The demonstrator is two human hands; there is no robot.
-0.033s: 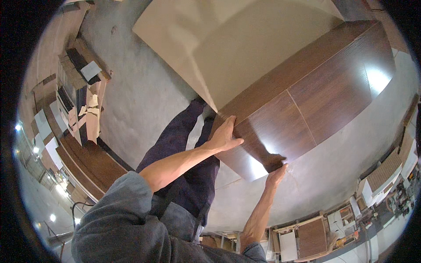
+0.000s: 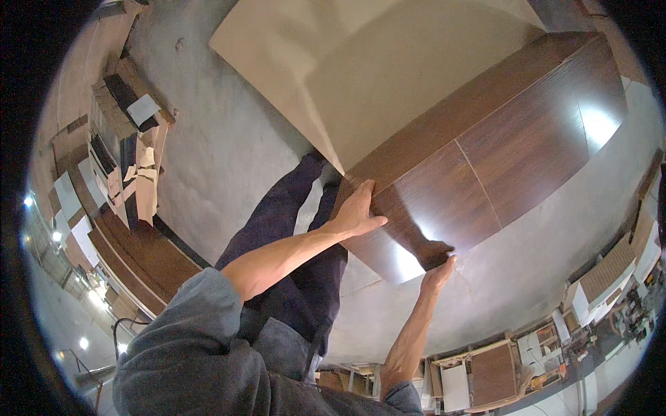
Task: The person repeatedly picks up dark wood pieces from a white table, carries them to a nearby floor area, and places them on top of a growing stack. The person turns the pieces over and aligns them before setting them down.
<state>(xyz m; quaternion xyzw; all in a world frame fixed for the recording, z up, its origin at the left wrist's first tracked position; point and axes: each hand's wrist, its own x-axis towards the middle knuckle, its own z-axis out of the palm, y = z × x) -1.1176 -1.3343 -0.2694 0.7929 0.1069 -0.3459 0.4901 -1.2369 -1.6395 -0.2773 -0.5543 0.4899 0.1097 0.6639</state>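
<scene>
Found dark brown wood-grain unit [image 2: 531, 142] running from near centre to far right, with broad beige panel [image 2: 388, 76] along its far left side. Recorded left hand [image 2: 356, 213] on the unit's near left end, with thumb spread away from fingers. Recorded right hand [image 2: 437, 274] touching its near right edge; cannot tell whether pinching, with fingers partly hidden. Noted stacked boards [image 2: 129, 182] well apart at left.
</scene>
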